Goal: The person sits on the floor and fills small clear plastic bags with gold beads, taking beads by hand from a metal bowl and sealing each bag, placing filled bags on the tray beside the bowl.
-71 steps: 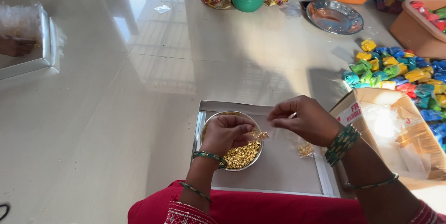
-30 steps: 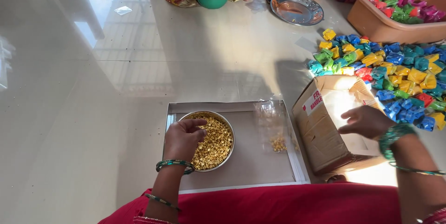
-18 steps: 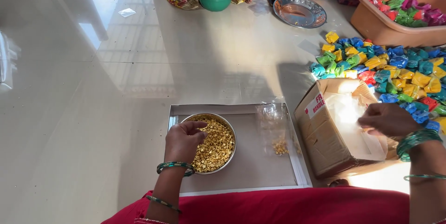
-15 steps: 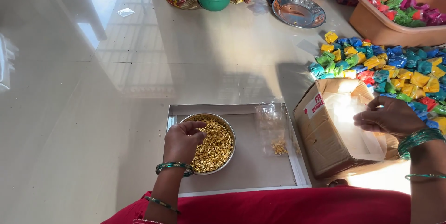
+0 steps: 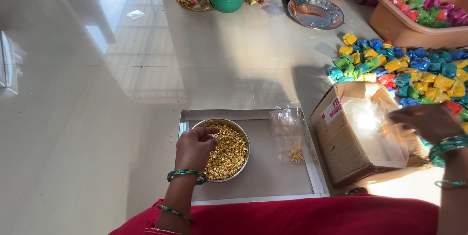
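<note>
From the head view, the left hand (image 5: 195, 146) rests curled on the rim of a steel bowl (image 5: 241, 140) of small golden beads, inside a shallow tray (image 5: 253, 193) on the floor. The right hand (image 5: 426, 122), blurred, hovers over an open cardboard box (image 5: 341, 137); its grip cannot be told.

Shiny metal bowl (image 5: 243, 140), matt cardboard box (image 5: 341, 142)

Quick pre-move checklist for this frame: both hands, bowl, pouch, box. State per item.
1. Left hand over round steel bowl of small golden beads: ok.
2. Bowl sits inside shallow grey rectangular tray: ok.
3. Clear plastic pouch with a few beads lies flat in tray, untouched: ok.
4. Right hand over open brown cardboard box: ok.
5. Right fingers gripping anything: cannot tell, glare.
</note>
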